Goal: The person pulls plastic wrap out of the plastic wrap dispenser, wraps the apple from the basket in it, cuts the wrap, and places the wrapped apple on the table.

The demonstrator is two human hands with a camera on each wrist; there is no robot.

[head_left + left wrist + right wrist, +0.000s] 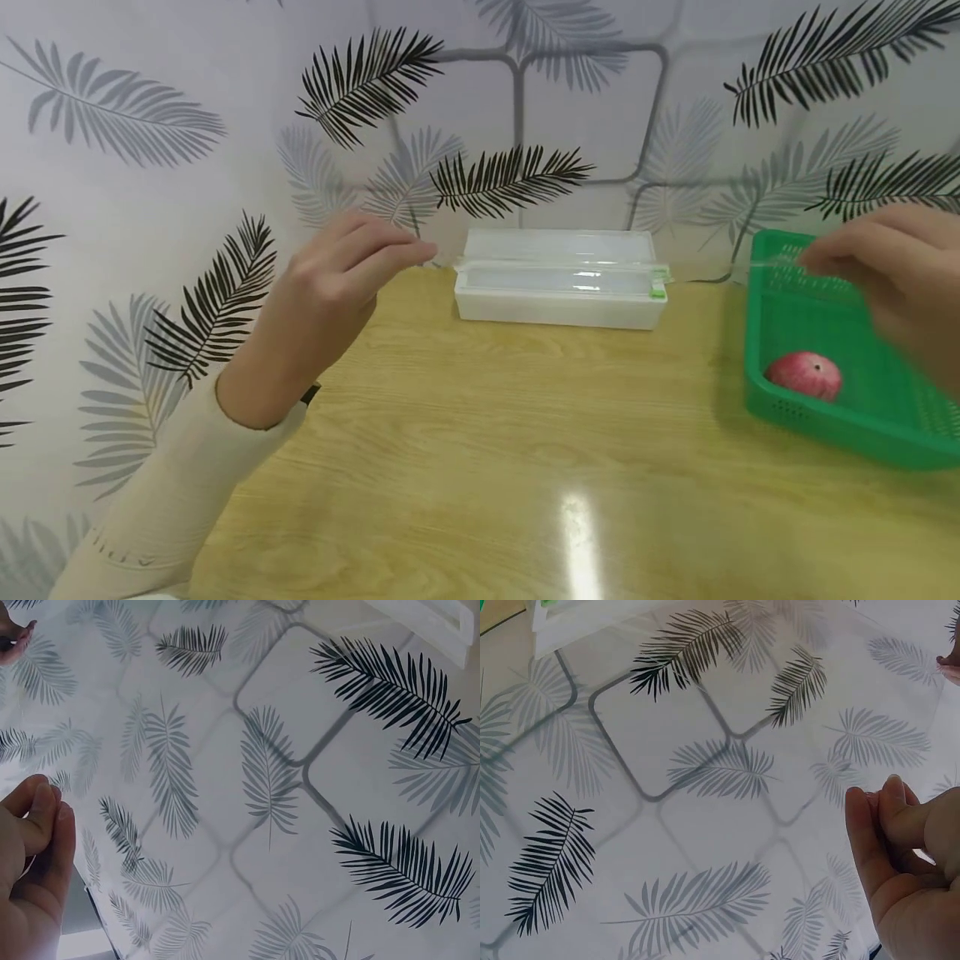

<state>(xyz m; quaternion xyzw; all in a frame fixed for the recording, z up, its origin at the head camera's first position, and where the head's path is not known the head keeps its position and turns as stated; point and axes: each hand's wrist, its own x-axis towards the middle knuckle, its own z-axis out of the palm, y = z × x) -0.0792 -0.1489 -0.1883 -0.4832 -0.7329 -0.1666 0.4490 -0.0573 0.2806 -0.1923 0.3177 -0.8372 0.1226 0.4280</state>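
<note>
Both hands are raised above the table, spread wide apart. My left hand [330,292] is left of a white cling film box [558,304], thumb and fingertips pinched together, as the left wrist view also shows [37,862]. On the right, my right hand [900,283] pinches too, over the near side of a green basket [757,333]; its thumb meets the fingers in the right wrist view. Between the hands runs clear cling film [776,264], barely visible except for a faint edge at the right fingertips. The box stands with its lid [558,243] raised.
Inside the basket lies a round pinkish-red fruit [806,375]. A wall with a leaf pattern [480,108] rises directly behind the wooden table [480,433]. The box has a green piece [657,288] at its right end.
</note>
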